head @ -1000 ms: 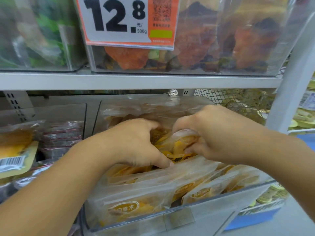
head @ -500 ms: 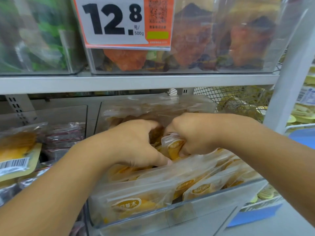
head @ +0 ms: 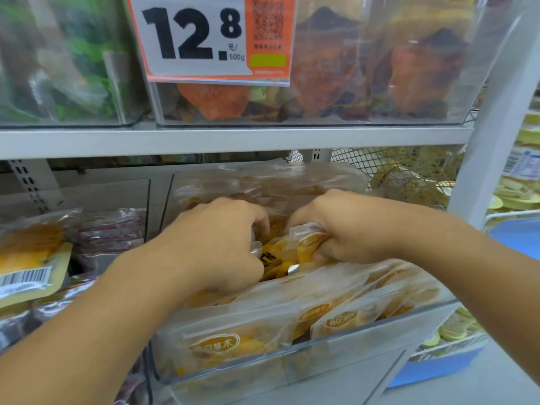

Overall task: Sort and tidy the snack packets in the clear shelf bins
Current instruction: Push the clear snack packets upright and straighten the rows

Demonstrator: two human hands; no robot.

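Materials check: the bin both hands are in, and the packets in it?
Clear bin: looks like rigid transparent plastic, glossy; packets show through its front wall. Yellow snack packets: likely thin flexible plastic film, partly see-through, creased and shiny, with printed yellow logos.

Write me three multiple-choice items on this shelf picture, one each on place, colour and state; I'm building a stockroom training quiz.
1. Where is the price tag?
A. on the upper bin's front
B. on the floor
C. on the lower bin

2. What colour is the tag's border?
A. blue
B. orange
C. green

3. What is the right hand doing?
A. hanging idle
B. pointing at the tag
C. gripping a packet

Answers:
1 A: it hangs on the clear bin above the shelf board.
2 B: orange frames the white panel.
3 C: its fingers curl round a yellow packet in the lower bin, close to the left hand.
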